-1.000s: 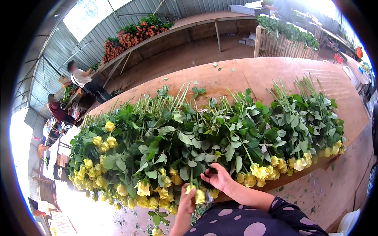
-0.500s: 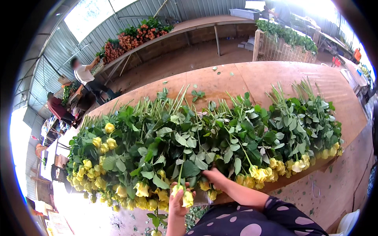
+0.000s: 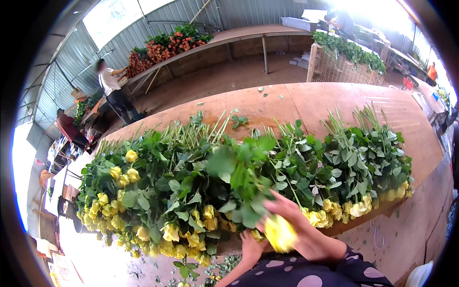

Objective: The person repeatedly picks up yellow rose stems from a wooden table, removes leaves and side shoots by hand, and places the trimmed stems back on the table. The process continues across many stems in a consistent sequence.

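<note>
My right hand (image 3: 295, 221) is closed round a yellow rose (image 3: 280, 234), held above the table's near edge. Both hand and bloom are smeared by motion, and a blurred mass of green leaves (image 3: 246, 177) rises from the hand over the pile. Just left of it, my left hand (image 3: 252, 247) has its fingers round a small yellow bloom (image 3: 257, 235) at the pile's edge. Part of that hand is hidden behind the foliage and the raised rose. A wide row of cut yellow roses (image 3: 170, 231) lies with blooms toward me and stems pointing away.
The roses lie on a long wooden table (image 3: 267, 100) with loose leaves on it. Beyond stand a wicker crate of greenery (image 3: 342, 67) and a bench with orange flowers (image 3: 160, 51). A person in a white top (image 3: 110, 83) works there. Leaf scraps litter the floor.
My right hand has come up out of the foliage with a leafy rose. My left hand has moved right, away from the two blooms it was at.
</note>
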A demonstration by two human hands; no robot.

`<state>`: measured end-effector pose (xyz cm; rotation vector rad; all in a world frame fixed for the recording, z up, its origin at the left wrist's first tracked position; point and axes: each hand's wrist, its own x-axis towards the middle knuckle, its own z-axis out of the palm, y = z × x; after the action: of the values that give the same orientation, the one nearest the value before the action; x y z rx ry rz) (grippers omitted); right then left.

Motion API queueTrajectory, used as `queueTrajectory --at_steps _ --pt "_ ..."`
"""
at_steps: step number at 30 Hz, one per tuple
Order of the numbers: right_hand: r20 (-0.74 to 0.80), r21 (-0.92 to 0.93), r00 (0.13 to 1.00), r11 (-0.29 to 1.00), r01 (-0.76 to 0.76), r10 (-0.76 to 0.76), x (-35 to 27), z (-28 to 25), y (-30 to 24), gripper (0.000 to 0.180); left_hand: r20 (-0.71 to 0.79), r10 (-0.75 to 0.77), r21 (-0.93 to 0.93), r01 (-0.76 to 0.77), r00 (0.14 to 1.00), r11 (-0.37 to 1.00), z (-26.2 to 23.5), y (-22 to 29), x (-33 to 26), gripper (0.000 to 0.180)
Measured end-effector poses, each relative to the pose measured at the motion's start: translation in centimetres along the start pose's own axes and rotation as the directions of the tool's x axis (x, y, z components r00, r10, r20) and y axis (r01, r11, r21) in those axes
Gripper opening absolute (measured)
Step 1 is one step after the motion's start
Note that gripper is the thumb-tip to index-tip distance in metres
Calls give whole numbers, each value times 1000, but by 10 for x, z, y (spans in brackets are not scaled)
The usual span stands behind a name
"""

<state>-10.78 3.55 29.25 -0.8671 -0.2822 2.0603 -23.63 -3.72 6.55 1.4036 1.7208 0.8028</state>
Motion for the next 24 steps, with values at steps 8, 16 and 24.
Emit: queueTrajectory --at_steps 8,16,24 --pt "181 -842 872 387 376 -454 -12 -97 -38 54 -44 -25 -360 7 999 933 -10 1 7 60" --pt "266 -940 944 164 299 -196 44 -89 40 42 104 -141 -929 147 984 339 -73 22 -13 56" --pt "-103 -223 966 941 -254 236 113 -104 126 25 72 -48 -403 73 996 912 -62 9 -10 30"
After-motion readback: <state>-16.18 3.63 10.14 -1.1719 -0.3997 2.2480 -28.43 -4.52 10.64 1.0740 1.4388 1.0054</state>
